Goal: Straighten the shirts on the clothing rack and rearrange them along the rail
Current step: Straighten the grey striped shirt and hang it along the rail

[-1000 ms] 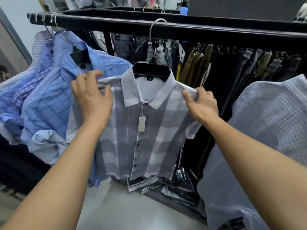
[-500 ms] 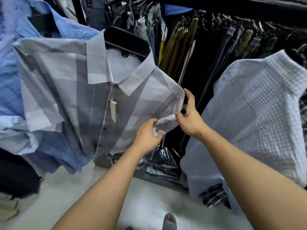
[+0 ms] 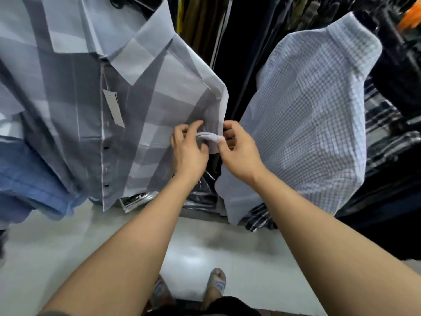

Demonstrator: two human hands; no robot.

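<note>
Pale glossy floor (image 3: pixel 68 247) runs under a crowded row of hanging clothes. At the far left a blue shirt (image 3: pixel 29 179) hangs low, partly behind a grey block-check short-sleeve shirt (image 3: pixel 148 106) that fills the upper left of the view, its collar spread, dark buttons down the placket and a paper tag (image 3: pixel 113 108) dangling from the neck. At this shirt's right sleeve, the left hand (image 3: pixel 189 151) curls its fingers round the rolled sleeve hem (image 3: pixel 210 139), thumb up against the cloth. Just beside it, touching the same fold, the right hand (image 3: pixel 241 153) pinches the hem between thumb and forefinger, its other fingers loosely bent. Behind the hands hang dark and olive trousers (image 3: pixel 200 23). To the right, near but apart from the grey shirt, a white fine-check shirt (image 3: pixel 307 110) hangs with its back turned outward, and a dark plaid garment (image 3: pixel 387 133) shows beyond it. Sandalled feet (image 3: pixel 216 286) stand at the bottom edge.
</note>
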